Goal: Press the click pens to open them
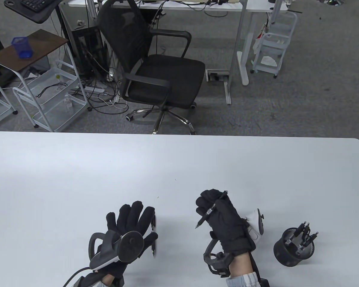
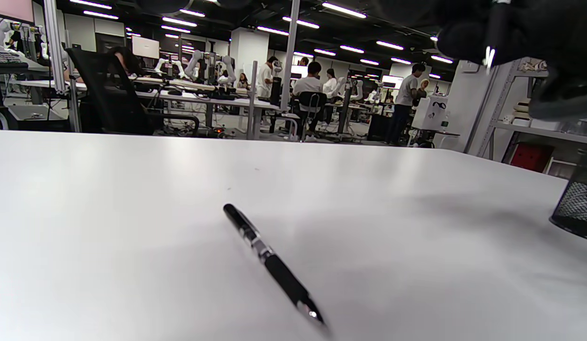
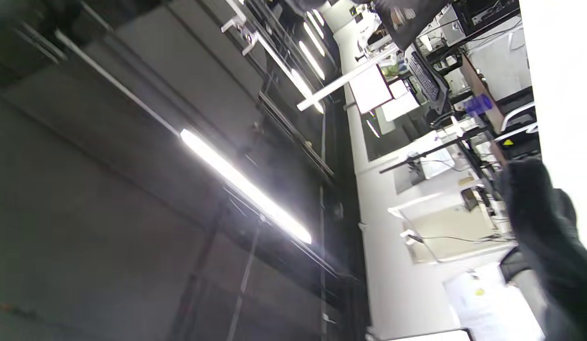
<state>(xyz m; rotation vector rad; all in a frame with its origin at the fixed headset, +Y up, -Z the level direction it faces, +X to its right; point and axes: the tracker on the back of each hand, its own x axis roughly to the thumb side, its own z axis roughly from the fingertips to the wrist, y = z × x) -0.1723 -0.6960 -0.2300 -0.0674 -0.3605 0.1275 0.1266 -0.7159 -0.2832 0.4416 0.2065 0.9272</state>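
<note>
Right hand [image 1: 220, 213] grips a black click pen [image 1: 211, 210] in a fist, tip pointing down-left, above the white table [image 1: 77, 167]. Left hand [image 1: 128, 227] lies spread flat, fingers extended, holding nothing; a second pen [image 2: 273, 265] lies on the table just beside its fingers. Mesh pen cup [image 1: 293, 246] (more pens inside) stands near the right hand. No legible writing. Office chair [image 1: 155, 65] on grey carpet beyond.

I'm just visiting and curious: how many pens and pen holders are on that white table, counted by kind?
Loose click pens: 2, one lying on the table, one gripped in the right hand.
Black mesh pen holders: 1, with several more pens inside, too bunched to count.
Total: 3.
</note>
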